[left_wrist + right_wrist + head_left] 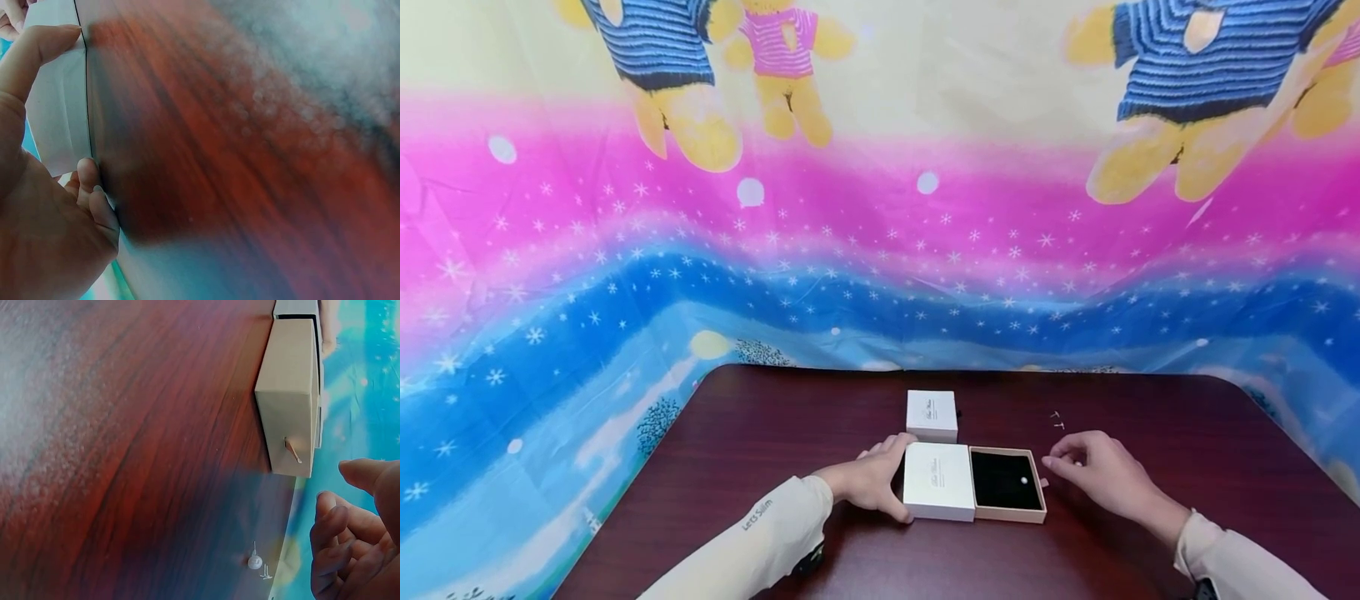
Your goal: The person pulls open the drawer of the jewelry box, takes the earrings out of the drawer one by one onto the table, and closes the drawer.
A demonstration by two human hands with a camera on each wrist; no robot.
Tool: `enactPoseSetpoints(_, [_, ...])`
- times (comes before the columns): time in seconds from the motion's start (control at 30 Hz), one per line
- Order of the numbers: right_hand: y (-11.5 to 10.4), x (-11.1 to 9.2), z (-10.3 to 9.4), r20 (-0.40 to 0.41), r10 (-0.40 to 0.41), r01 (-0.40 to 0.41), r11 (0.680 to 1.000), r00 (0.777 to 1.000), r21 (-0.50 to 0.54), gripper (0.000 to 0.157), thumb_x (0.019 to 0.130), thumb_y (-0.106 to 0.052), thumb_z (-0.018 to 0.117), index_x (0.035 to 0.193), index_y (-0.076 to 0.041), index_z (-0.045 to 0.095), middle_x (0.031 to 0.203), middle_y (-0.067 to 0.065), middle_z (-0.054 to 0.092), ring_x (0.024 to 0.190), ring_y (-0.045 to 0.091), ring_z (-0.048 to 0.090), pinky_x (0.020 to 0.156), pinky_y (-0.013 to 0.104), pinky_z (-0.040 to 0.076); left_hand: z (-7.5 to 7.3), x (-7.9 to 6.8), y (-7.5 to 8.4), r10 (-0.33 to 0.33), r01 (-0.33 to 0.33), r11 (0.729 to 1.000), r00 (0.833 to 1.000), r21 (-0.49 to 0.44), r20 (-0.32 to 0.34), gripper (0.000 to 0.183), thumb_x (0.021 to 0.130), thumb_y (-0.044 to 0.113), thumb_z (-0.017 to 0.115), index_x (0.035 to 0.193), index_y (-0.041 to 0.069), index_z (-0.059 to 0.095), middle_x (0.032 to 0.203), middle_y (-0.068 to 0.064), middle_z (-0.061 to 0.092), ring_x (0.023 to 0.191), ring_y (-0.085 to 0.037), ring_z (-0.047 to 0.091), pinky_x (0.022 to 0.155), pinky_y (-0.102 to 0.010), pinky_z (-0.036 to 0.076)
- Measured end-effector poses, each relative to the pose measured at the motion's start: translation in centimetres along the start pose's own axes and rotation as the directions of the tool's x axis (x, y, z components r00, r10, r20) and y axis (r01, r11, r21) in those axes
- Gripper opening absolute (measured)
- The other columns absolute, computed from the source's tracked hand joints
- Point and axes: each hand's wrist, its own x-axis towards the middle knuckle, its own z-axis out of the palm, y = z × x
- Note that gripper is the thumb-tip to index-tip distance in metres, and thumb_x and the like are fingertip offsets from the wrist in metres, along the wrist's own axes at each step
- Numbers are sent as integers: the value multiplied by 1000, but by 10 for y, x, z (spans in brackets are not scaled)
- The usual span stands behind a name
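A white box sleeve (937, 481) with small printing lies on the dark wooden table. My left hand (871, 479) grips its left end, thumb at the near side and fingers at the far side. From the sleeve's right end a drawer (1009, 515) with black lining (1000, 482) sticks out; one pearl stud (1024, 480) sits on the lining. My right hand (1105, 471) hovers just right of the drawer's pull tab (292, 450), fingers loosely curled, thumb and forefinger apart. Another pearl stud (255, 561) rests on the table near this hand.
Behind the sleeve stands a smaller white box (932, 414). Tiny T-shaped metal pieces (1057, 421) lie on the table (820, 400) beyond my right hand. A printed cloth (880, 250) with bears and snowflakes hangs behind the table's far edge.
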Motion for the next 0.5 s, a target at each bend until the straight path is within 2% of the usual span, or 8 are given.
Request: enactPoseSetpoints(0.5, [-6, 1, 5, 19, -15, 15, 1000, 1000, 17, 10, 91, -28, 74, 90, -19, 76, 75, -9, 68, 68, 2, 56, 61, 25, 42, -1, 1, -1, -5, 5, 1000, 1000, -8, 1, 102, 65, 34, 89, 147, 17, 31, 135, 2, 48, 120, -14, 45, 101, -34, 36])
